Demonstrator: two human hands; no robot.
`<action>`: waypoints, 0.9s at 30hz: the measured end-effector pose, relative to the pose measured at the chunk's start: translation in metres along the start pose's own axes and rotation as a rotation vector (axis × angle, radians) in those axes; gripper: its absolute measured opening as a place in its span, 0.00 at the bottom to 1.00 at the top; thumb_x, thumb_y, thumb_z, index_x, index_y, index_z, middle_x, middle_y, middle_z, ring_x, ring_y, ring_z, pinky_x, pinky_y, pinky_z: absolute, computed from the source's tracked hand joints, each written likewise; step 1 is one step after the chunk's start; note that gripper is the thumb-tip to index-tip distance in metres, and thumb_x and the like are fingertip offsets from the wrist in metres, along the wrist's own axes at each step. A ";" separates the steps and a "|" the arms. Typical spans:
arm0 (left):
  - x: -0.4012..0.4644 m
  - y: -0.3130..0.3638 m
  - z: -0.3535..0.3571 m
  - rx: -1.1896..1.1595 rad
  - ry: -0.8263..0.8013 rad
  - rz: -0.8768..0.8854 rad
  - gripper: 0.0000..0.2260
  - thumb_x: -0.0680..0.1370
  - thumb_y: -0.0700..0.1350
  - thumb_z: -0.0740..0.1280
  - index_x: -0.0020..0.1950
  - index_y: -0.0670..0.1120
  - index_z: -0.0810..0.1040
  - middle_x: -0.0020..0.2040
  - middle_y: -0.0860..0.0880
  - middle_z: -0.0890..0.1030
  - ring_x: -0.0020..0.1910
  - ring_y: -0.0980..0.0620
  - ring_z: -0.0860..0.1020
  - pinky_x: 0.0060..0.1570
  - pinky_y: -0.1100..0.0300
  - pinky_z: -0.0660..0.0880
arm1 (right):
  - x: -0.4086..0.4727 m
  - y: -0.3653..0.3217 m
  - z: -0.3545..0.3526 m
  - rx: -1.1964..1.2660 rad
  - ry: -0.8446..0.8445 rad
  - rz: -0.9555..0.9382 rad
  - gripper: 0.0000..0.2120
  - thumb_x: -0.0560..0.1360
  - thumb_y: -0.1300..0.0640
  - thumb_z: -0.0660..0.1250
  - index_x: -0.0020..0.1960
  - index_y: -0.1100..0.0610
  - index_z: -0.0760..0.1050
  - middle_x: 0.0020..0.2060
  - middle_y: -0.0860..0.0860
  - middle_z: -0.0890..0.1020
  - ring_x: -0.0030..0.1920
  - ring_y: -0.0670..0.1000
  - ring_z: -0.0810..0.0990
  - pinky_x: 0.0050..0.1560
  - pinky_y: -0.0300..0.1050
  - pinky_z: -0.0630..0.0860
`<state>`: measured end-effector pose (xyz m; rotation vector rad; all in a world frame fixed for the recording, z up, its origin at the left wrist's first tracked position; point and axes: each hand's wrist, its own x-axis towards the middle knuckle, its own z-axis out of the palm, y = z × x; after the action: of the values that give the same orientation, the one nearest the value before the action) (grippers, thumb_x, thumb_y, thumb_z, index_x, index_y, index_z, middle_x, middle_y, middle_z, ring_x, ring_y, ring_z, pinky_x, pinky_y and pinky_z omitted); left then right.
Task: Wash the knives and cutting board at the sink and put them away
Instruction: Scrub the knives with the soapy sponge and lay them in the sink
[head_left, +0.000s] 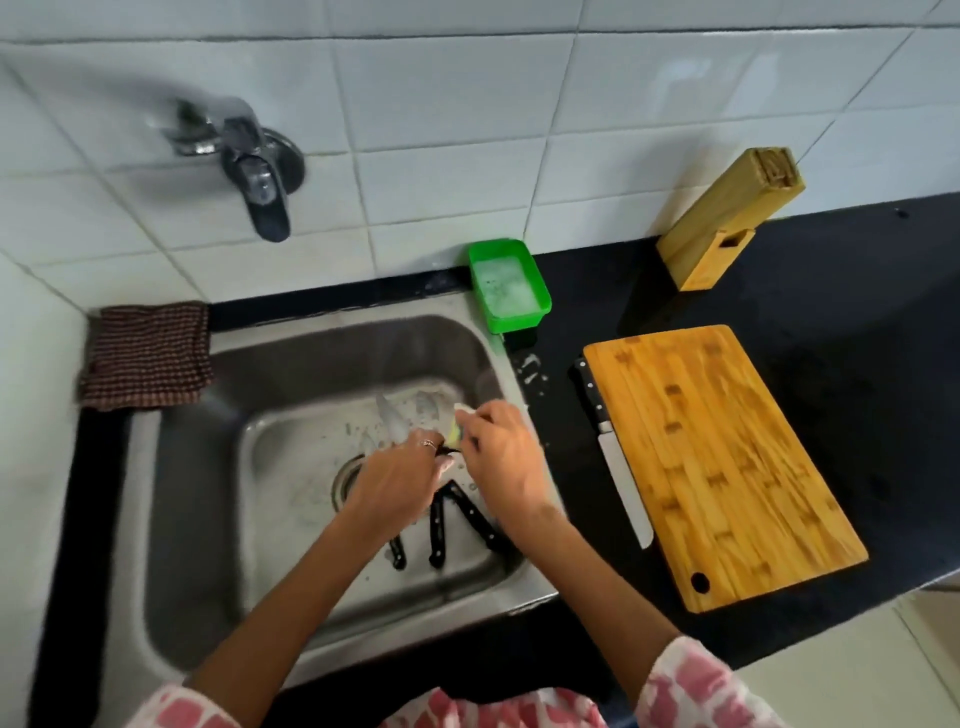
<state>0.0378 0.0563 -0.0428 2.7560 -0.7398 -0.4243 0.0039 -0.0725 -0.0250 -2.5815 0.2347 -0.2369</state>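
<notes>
Knives: one (621, 470) lying blade-down-frame on the black counter (831, 322) just beside the left edge of the wooden cutting board (722, 462) at right of frame; three black handles (470, 512) resting in the steel sink (291, 364) at centre, below the hands; one held over the drain, its blade (390, 420) pointing to upper left. Left hand (397, 480) curled round that knife's handle (a ring on one finger); right hand (501, 454) pinching a yellow-green sponge (458, 422) at the handle end. Also present: green soap tray (506, 286), wooden knife block (727, 218), checked cloth (145, 356), wall tap (249, 166).
</notes>
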 end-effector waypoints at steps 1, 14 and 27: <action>-0.009 -0.008 -0.001 -0.009 0.027 -0.043 0.16 0.81 0.53 0.54 0.63 0.46 0.70 0.59 0.47 0.77 0.48 0.45 0.80 0.44 0.54 0.74 | 0.005 0.004 0.005 -0.075 0.019 -0.011 0.07 0.65 0.67 0.72 0.42 0.59 0.82 0.35 0.56 0.79 0.37 0.56 0.79 0.35 0.41 0.75; -0.070 -0.045 0.008 -1.246 0.024 -0.428 0.09 0.82 0.41 0.53 0.55 0.44 0.72 0.31 0.48 0.69 0.21 0.60 0.66 0.21 0.67 0.62 | 0.018 -0.037 0.014 0.286 0.081 0.305 0.17 0.74 0.65 0.63 0.61 0.55 0.77 0.34 0.51 0.74 0.33 0.49 0.70 0.33 0.42 0.67; -0.082 -0.059 -0.026 -1.890 -0.248 -0.334 0.07 0.82 0.46 0.55 0.52 0.44 0.70 0.29 0.51 0.66 0.18 0.61 0.57 0.15 0.69 0.52 | -0.008 -0.085 0.029 0.213 0.025 -0.023 0.13 0.74 0.67 0.65 0.57 0.60 0.79 0.42 0.54 0.77 0.42 0.52 0.75 0.45 0.41 0.72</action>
<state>0.0053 0.1524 -0.0203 0.9810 0.2030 -0.8742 0.0122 0.0153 -0.0056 -2.3720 0.1788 -0.2864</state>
